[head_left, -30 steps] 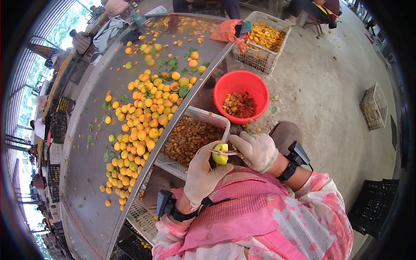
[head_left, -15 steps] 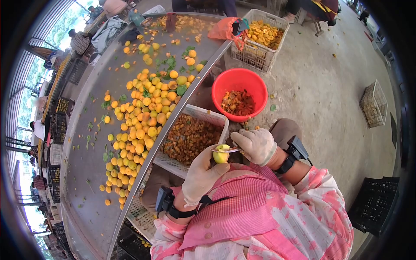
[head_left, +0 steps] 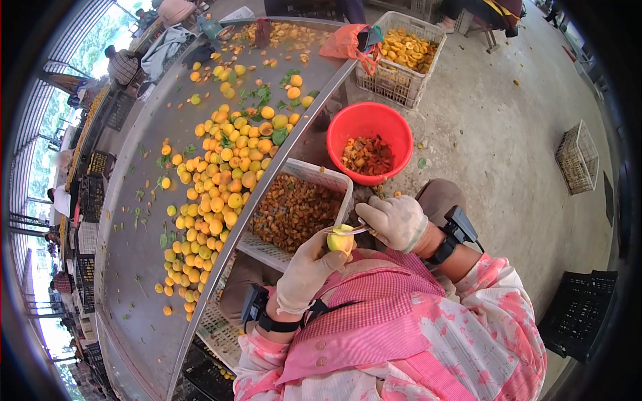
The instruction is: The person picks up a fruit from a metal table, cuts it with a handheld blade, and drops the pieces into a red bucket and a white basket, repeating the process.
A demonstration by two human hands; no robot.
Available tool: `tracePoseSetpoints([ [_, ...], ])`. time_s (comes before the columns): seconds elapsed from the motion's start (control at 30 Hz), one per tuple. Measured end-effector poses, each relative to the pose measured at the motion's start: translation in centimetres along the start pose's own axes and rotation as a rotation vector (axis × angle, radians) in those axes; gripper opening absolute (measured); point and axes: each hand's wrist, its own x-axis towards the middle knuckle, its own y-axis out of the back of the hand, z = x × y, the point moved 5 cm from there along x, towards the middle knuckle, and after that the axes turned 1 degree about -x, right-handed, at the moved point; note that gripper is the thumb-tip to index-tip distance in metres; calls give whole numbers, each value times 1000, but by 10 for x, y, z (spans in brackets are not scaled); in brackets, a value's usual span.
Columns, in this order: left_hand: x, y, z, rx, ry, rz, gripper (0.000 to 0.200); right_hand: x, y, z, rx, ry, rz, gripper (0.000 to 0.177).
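In front of my chest, my left hand (head_left: 309,273), in a pale glove, grips a yellow-green apricot (head_left: 340,242) between thumb and fingers. Pale cut flesh shows near its top. My right hand (head_left: 397,222), gloved too, is closed around the handle of a small knife (head_left: 359,230). Its thin metal blade lies against the top of the apricot; the handle is mostly hidden. Many yellow and orange apricots (head_left: 217,174) are heaped on the metal table (head_left: 134,267) to the left.
Below the table edge sits a white crate (head_left: 321,175) of brownish fruit pieces. Beyond my hands stands a red basin (head_left: 384,120) with more pieces. A crate of halved apricots (head_left: 401,83), an orange bag (head_left: 344,43), a white basket (head_left: 576,159) and a black crate (head_left: 578,314) are around.
The knife blade has shifted slightly over the apricot, and the fruit is turned a little in my left hand. My right hand has moved slightly upward.
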Motion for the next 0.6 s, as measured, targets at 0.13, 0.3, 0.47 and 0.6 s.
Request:
tracePoseSetpoints([
  [0.13, -7, -2, 17, 553, -369, 126, 53, 2, -16, 31, -43, -256, -130, 32],
  [0.3, -11, 1, 25, 11, -140, 144, 68, -17, -7, 45, 126, -555, -10, 40],
  [0.47, -3, 6, 10, -156, -253, 49, 69, -12, -8, 32, 394, -635, -14, 43],
  [0.6, -6, 10, 10, -146, -246, 135, 83, -13, -18, 6, 919, -638, 40, 42],
])
